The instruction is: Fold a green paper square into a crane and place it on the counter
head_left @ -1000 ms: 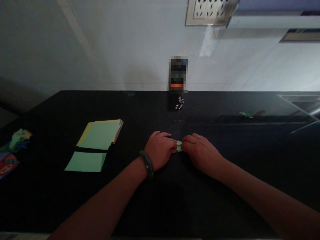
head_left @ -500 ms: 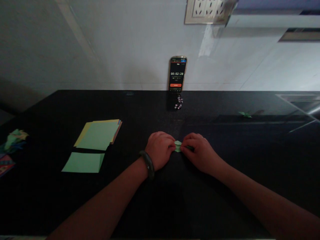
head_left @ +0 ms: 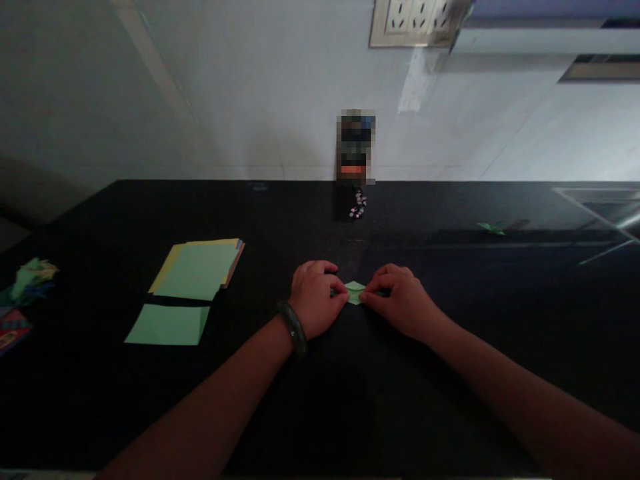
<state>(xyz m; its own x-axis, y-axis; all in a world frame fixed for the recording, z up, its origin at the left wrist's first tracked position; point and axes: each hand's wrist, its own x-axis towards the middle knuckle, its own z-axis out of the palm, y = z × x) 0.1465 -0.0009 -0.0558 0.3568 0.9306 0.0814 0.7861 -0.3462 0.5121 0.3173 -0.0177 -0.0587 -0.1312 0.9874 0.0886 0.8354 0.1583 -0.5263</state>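
A small piece of folded green paper [head_left: 355,293] lies on the black tabletop [head_left: 345,400] between my two hands. My left hand [head_left: 319,298], with a dark bangle at the wrist, pinches its left end between thumb and fingers. At the right end my right hand [head_left: 395,299] grips the paper with thumb and index finger. Both ends of the paper are partly hidden by my fingertips. Its middle shows creases and a pointed upper edge.
A stack of coloured paper [head_left: 200,267] lies to the left, with a loose green sheet [head_left: 167,325] in front of it. Crumpled paper [head_left: 33,280] is at the far left. A phone [head_left: 355,147] leans on the wall behind a beaded strap [head_left: 358,205]. A folded green paper figure [head_left: 492,229] sits back right.
My left hand has shifted slightly left and its fingers have lifted a little, so more of the green paper's middle shows. The right hand has barely moved.
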